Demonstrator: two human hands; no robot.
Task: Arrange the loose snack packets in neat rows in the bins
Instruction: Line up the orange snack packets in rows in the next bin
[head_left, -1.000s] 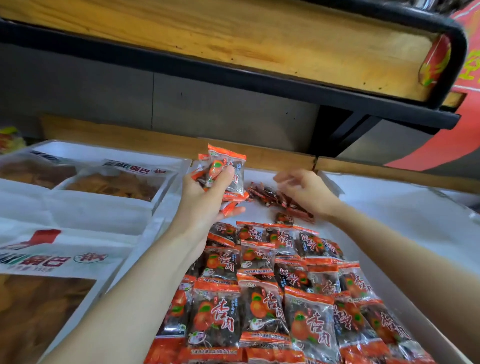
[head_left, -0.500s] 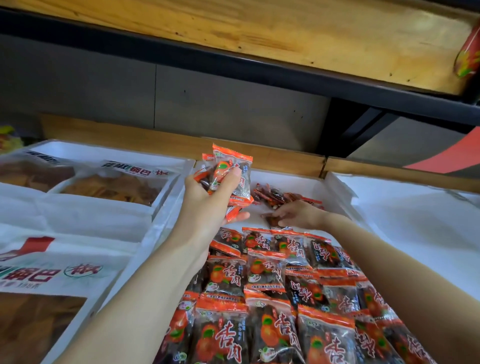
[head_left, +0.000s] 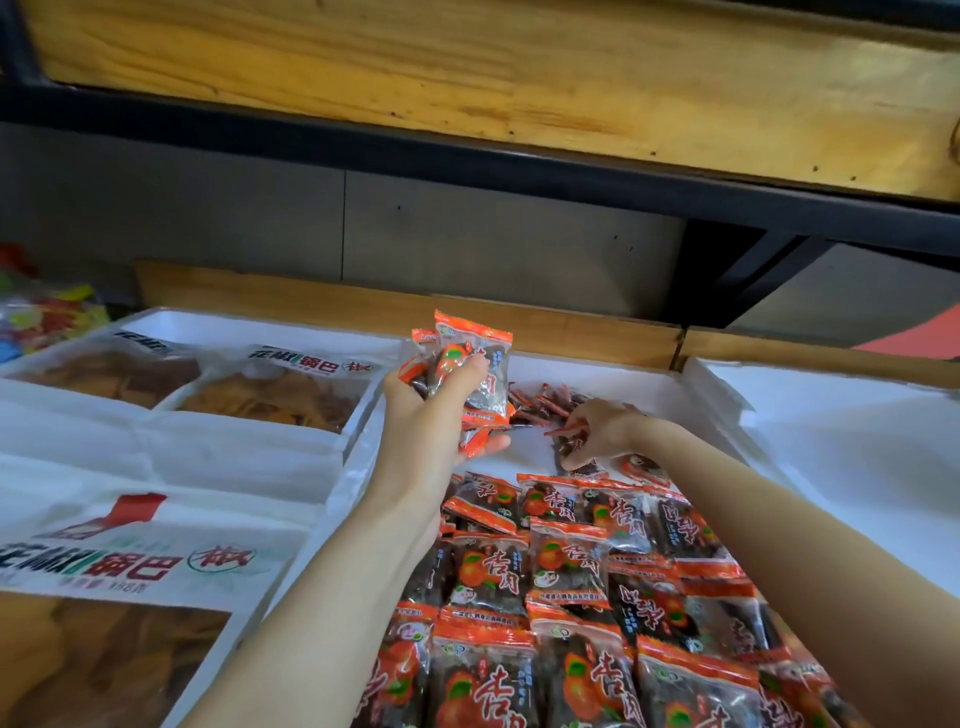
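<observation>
Down has come the right hand (head_left: 605, 431) from the loose pile (head_left: 540, 402) at the back of the white bin (head_left: 696, 410). Its fingers now curl round one dark packet (head_left: 574, 451), just behind the neat rows of packets (head_left: 566, 566) that fill the front of the bin. Its partner, the left hand (head_left: 431, 415), stays up above the bin and grips a bunch of orange packets (head_left: 475, 366). Big crisp bags (head_left: 270, 395) lie in the next bin on the left.
</observation>
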